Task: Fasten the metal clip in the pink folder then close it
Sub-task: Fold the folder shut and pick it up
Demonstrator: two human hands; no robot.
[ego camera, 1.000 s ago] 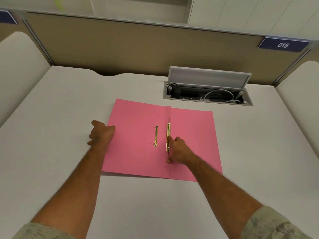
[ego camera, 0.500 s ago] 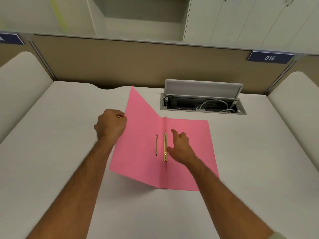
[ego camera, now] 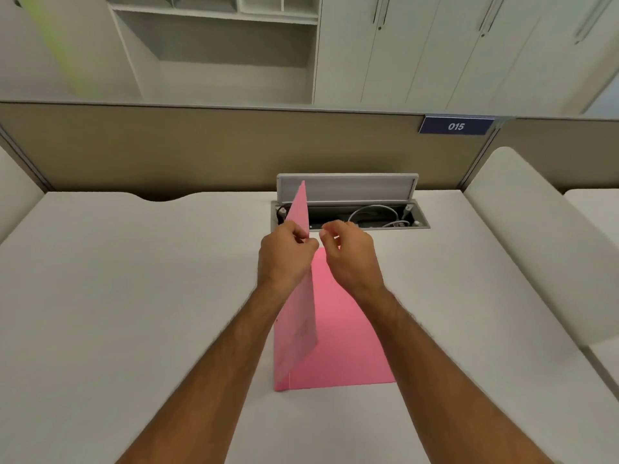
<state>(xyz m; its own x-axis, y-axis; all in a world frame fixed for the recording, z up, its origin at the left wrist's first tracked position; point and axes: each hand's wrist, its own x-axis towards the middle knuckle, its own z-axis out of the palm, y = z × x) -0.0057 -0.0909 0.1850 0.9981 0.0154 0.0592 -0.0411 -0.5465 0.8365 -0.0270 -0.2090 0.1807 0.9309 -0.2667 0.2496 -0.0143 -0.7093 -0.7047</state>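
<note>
Head view. Pink folder [ego camera: 338, 329] sits mid-bench, spine toward the left, back cover flat on the white bench [ego camera: 134, 296]. Front cover stands nearly upright, edge-on to the camera, its far corner rising in front of the cable box [ego camera: 348, 209] set into the bench. Left hand [ego camera: 284, 259] pinches the raised cover's free edge between thumb and fingers, knuckles toward the camera. Right hand [ego camera: 351, 256] hovers just beside it on the other side of the cover, above the flat back cover, fingers curled and half closed; cannot tell whether its fingertips touch the cover edge or grasp anything. Metal clip hidden behind the raised cover and the hands. Cable box lid tipped up, grey cables inside. Blue plate [ego camera: 455, 125] reading 015 on the beige partition [ego camera: 201, 145] behind.
</note>
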